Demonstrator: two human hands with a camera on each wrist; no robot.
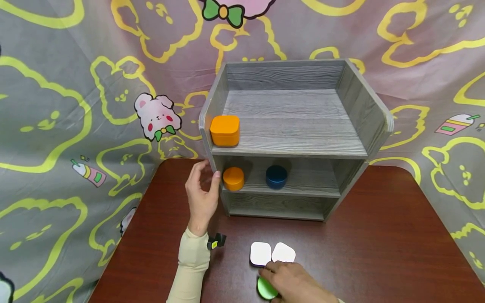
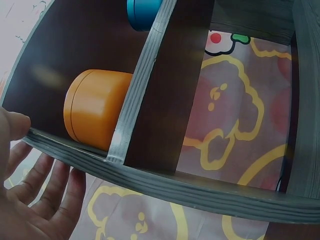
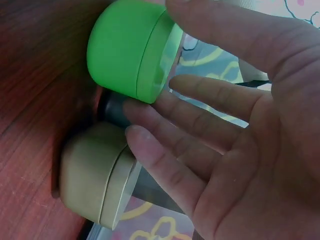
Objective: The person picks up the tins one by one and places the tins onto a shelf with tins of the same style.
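Observation:
My left hand [image 1: 202, 195] holds the left side panel of a grey wood-grain shelf unit [image 1: 288, 122]. In the left wrist view its thumb lies on the inner side, its fingers on the outer. Near that thumb, an orange round container [image 2: 97, 110] sits in the middle compartment. At the front of the table my right hand [image 1: 293, 282] reaches over a green round container [image 1: 267, 289]. The right wrist view shows its fingers [image 3: 205, 117] extended, the thumb by the green lid [image 3: 157, 60]. A pale container [image 3: 97, 175] stands beside it.
Two white-topped containers [image 1: 260, 253] stand side by side on the brown table [image 1: 394, 252]. An orange squarish container [image 1: 225, 131] is on the unit's top level at the left. A dark blue round container [image 1: 276, 176] shares the middle compartment. Patterned cloth [image 1: 49, 126] hangs behind.

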